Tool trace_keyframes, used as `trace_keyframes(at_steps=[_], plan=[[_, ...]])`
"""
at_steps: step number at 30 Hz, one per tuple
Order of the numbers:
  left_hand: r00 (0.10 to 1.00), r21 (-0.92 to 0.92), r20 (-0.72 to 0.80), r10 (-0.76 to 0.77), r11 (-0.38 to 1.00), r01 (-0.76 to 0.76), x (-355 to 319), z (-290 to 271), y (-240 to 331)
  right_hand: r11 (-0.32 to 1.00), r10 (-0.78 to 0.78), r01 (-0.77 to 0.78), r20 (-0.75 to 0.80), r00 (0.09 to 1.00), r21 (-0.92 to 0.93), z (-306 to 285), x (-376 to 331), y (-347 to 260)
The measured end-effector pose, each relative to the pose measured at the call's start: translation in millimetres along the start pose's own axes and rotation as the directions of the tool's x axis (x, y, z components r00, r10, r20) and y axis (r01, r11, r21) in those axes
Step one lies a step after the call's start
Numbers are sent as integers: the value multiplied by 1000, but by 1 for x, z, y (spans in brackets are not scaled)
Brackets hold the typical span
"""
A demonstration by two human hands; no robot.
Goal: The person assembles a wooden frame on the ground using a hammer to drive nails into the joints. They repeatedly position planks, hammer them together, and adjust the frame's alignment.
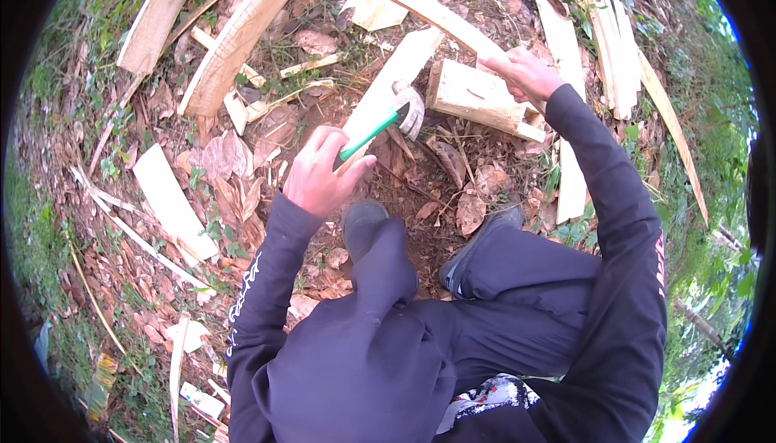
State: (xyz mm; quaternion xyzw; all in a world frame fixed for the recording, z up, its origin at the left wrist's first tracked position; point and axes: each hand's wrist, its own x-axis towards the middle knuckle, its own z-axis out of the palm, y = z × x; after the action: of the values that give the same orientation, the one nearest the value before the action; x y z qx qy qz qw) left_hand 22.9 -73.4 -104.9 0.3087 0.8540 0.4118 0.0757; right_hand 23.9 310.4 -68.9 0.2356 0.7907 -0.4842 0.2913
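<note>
Our left hand (323,175) is closed on the hatchet (388,120); our right hand (524,73) grips the block (478,100). We should keep fingers away from the blade.

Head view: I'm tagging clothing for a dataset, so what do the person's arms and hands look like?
Both arms wear long dark navy sleeves reaching the wrists. The left sleeve carries pale lettering running along the forearm; the right sleeve has a thin reddish marking near the upper arm. The left hand and right hand are bare: no gloves, and no rings or watch that I can see.
</note>
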Motion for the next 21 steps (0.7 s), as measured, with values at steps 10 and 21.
trace_keyframes(at_steps=[10,21], plan=[[986,110,137,-92,991,77,100,-41,57,990,-126,122,-57,990,-67,-2,16,18],[960,-15,58,-274,961,275,44,51,24,984,-87,77,-58,995,-161,-5,15,12]])
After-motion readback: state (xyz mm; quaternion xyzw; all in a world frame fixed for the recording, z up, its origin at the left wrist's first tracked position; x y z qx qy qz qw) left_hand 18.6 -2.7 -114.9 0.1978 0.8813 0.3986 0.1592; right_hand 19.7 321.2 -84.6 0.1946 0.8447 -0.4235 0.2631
